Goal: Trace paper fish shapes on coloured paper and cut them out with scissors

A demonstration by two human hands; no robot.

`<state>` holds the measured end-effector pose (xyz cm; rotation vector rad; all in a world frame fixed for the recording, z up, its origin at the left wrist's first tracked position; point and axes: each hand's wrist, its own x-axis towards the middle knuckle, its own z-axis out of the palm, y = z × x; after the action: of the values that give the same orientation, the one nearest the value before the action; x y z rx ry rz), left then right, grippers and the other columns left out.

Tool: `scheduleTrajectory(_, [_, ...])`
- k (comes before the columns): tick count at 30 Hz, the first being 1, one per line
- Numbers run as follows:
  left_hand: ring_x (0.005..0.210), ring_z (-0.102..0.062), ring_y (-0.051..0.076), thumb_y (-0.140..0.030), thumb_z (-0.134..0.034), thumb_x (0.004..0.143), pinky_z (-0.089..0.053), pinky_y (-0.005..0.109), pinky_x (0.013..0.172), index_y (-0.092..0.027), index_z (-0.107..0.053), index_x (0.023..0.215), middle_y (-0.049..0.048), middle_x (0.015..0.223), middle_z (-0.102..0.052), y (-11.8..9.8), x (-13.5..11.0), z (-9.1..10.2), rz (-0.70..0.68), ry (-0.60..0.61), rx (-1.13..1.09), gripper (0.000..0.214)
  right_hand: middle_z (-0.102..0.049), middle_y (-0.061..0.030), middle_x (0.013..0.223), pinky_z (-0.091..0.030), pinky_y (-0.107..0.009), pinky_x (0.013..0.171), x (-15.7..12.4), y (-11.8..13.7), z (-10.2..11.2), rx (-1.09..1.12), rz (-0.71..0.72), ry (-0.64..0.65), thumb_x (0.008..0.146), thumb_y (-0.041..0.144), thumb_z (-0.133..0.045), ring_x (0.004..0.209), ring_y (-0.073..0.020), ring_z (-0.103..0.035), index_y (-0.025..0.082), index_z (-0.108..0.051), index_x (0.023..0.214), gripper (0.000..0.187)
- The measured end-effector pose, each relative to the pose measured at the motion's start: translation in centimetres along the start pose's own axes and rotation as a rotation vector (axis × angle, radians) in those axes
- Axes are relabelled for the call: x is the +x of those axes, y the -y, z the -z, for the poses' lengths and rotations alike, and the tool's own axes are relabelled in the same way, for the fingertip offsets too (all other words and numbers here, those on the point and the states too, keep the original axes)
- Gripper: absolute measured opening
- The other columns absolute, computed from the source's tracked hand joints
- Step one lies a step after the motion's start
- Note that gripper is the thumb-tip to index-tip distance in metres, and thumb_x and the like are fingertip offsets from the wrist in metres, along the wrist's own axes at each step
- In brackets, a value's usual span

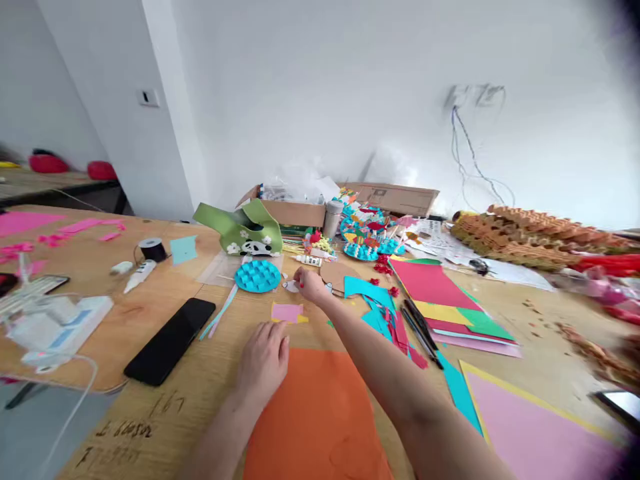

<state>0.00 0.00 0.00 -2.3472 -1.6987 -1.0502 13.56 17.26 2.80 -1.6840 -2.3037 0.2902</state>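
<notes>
My right hand reaches far forward over the wooden table, fingers curled down on a small white piece beside a brown cardboard circle. Just left of it lies a round turquoise woven disc. My left hand rests flat, fingers together, on the top edge of a large orange paper sheet. A small pink paper piece on yellow lies between the two hands.
A black phone lies left. Farther left are a white power strip, glue tube and black tape roll. A green bag, cardboard box, coloured paper stack, black pens and pink sheet surround.
</notes>
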Motion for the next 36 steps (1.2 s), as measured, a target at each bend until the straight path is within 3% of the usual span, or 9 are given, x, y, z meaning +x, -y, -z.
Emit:
scheduleTrajectory(4, [0.088,-0.060,0.023,-0.013,-0.045,0.087,-0.052,0.039,0.076,-0.016,-0.057,0.105,0.0075,0.092,-0.065,0.3,0.0,0.0,0.004,0.015,0.012,0.022,-0.067,-0.0104,0.106,-0.040,-0.035,0.080,-0.9,0.1,1.1,0.022,0.010,-0.053,0.085,0.018,-0.057,0.108,-0.0283,-0.054,0.018,-0.060,0.105,0.021])
scheduleTrajectory(7, [0.090,-0.060,0.024,-0.015,-0.045,0.087,-0.051,0.038,0.079,-0.016,-0.057,0.105,0.0087,0.094,-0.065,0.5,-0.1,0.1,0.005,0.024,0.015,0.021,-0.065,-0.0097,0.110,-0.040,-0.033,0.082,-3.7,-1.0,3.4,0.052,0.024,-0.072,0.087,0.020,-0.056,0.109,-0.0258,-0.053,0.019,-0.058,0.109,0.022])
scheduleTrajectory(11, [0.092,-0.060,0.026,-0.018,-0.046,0.086,-0.050,0.040,0.082,-0.014,-0.059,0.102,0.0105,0.094,-0.066,0.5,-0.2,0.4,-0.023,0.066,0.001,0.020,-0.067,-0.0061,0.104,-0.041,-0.028,0.079,-10.7,-3.9,6.6,0.093,0.072,-0.040,0.089,0.019,-0.055,0.095,-0.0188,-0.057,0.019,-0.056,0.112,0.023])
scheduleTrajectory(13, [0.092,-0.060,0.026,-0.019,-0.046,0.086,-0.050,0.040,0.083,-0.014,-0.059,0.101,0.0111,0.094,-0.066,0.3,-0.1,0.4,-0.041,0.080,-0.014,0.021,-0.066,-0.0081,0.103,-0.041,-0.029,0.082,-15.0,-5.5,7.4,0.061,0.181,-0.024,0.089,0.016,-0.054,0.097,-0.0198,-0.056,0.017,-0.058,0.110,0.021])
scheduleTrajectory(16, [0.093,-0.060,0.025,-0.021,-0.045,0.086,-0.049,0.039,0.084,-0.014,-0.060,0.101,0.0114,0.095,-0.067,0.2,-0.1,0.4,-0.066,0.092,-0.038,0.023,-0.065,-0.0107,0.105,-0.039,-0.034,0.087,-20.8,-7.2,7.3,-0.093,0.237,0.022,0.088,0.013,-0.053,0.103,-0.0236,-0.052,0.015,-0.060,0.111,0.024])
scheduleTrajectory(19, [0.093,-0.061,0.025,-0.024,-0.043,0.085,-0.049,0.039,0.086,-0.015,-0.060,0.098,0.0116,0.096,-0.067,0.2,-0.2,0.4,-0.067,0.111,-0.064,0.023,-0.063,-0.0111,0.107,-0.037,-0.037,0.091,-24.3,-8.2,6.5,-0.240,0.196,0.059,0.084,0.007,-0.051,0.106,-0.0254,-0.049,0.016,-0.060,0.114,0.032])
scheduleTrajectory(25, [0.092,-0.062,0.025,-0.029,-0.042,0.083,-0.050,0.039,0.084,-0.017,-0.060,0.094,0.0105,0.093,-0.068,0.9,-0.4,0.3,-0.022,0.118,-0.090,0.024,-0.058,-0.0146,0.117,-0.034,-0.042,0.092,-24.8,-8.2,5.7,-0.442,0.175,0.103,0.077,0.010,-0.059,0.115,-0.0307,-0.043,0.016,-0.055,0.121,0.045])
scheduleTrajectory(36, [0.092,-0.063,0.026,-0.032,-0.040,0.083,-0.050,0.039,0.084,-0.016,-0.060,0.095,0.0109,0.094,-0.069,1.2,-0.3,-0.1,-0.009,0.141,-0.128,0.028,-0.057,-0.0168,0.123,-0.034,-0.043,0.095,-23.5,-8.5,4.9,-0.531,0.162,0.061,0.089,0.015,-0.046,0.118,-0.0308,-0.044,0.015,-0.057,0.117,0.030])
